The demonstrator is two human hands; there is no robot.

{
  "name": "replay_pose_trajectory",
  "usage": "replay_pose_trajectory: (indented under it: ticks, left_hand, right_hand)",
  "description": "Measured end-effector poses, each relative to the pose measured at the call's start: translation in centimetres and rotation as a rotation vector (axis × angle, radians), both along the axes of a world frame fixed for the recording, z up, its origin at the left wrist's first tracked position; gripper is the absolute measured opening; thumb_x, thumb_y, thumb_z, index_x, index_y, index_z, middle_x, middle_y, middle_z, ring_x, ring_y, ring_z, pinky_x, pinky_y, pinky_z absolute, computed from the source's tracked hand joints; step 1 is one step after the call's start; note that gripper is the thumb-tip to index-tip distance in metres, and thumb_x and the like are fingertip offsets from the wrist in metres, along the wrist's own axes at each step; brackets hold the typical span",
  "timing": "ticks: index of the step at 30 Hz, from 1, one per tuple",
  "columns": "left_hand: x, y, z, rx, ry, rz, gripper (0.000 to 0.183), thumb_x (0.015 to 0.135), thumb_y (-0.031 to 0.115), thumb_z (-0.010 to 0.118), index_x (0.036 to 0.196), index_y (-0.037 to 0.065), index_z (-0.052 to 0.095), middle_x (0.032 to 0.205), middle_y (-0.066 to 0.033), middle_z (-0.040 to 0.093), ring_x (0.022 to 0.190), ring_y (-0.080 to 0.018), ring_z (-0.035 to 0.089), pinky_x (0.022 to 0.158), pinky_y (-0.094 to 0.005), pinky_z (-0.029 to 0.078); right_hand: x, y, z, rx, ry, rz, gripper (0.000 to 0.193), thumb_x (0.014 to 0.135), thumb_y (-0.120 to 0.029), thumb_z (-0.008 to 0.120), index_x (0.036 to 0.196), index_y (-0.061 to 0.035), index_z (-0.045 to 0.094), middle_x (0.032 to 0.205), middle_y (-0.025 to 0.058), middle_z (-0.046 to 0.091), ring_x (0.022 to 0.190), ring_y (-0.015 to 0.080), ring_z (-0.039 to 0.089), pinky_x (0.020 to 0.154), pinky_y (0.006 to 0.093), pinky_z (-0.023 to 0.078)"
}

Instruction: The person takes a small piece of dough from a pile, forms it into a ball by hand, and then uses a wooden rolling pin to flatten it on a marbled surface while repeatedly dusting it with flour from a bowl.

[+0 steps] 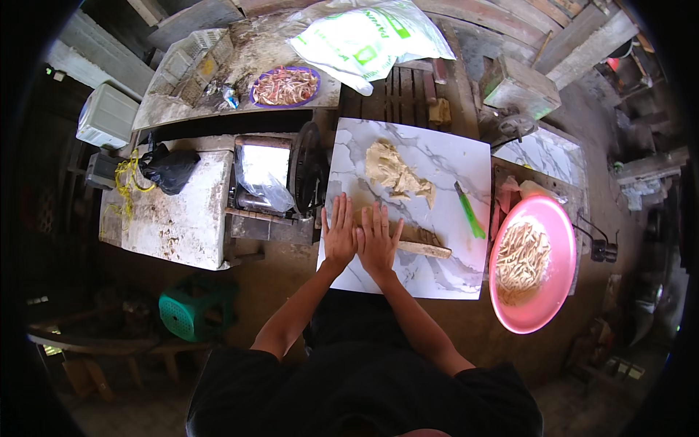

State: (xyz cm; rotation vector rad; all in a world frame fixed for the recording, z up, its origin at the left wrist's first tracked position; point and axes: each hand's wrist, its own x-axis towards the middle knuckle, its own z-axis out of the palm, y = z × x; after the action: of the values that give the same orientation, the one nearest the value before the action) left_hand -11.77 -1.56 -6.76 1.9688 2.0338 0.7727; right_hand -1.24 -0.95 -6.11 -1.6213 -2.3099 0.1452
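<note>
left fingers [342,210], right fingers [376,218] outstretched near dough strip [425,250], marbled board [444,275]

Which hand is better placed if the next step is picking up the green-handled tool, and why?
Probably the right hand: it is nearer the green-handled tool, which lies on the right side of the marbled board. The left hand is farther away.

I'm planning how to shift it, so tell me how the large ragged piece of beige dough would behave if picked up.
The beige dough would probably sag, as it looks soft and crumpled. It may tear at its uneven, ragged edges. It seems unlikely to roll, since it lies spread on the marble-patterned board.
</note>
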Motion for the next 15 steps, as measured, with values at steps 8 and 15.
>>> replay_pose_trajectory:
  ticks: [8, 15]
  left_hand:
    - [0.6, 10.6, -0.2, 0.014, 0.174, 0.115, 0.061, 0.080, 0.032, 0.036, 0.132, 0.003, 0.020, 0.137, -0.0153, 0.019, 0.129, -0.0274, 0.010, 0.103, -0.0459, 0.003]
    - [0.9, 5.3, 0.3, -0.045, 0.140, 0.040, 0.057, 0.081, 0.026, 0.033, 0.132, 0.004, 0.020, 0.138, -0.0156, 0.017, 0.129, -0.0278, 0.010, 0.103, -0.0456, 0.002]
  right_hand:
    - [-0.1, 10.2, 0.8, 0.109, -0.023, -0.045, 0.046, 0.088, -0.033, 0.029, 0.130, -0.0144, 0.029, 0.138, 0.0090, 0.020, 0.128, 0.0221, 0.016, 0.101, 0.0505, 0.001]
    - [0.4, 5.8, 0.1, 0.059, -0.043, 0.001, 0.047, 0.089, -0.033, 0.027, 0.131, -0.0123, 0.028, 0.138, 0.0125, 0.018, 0.128, 0.0247, 0.014, 0.100, 0.0516, 0.001]
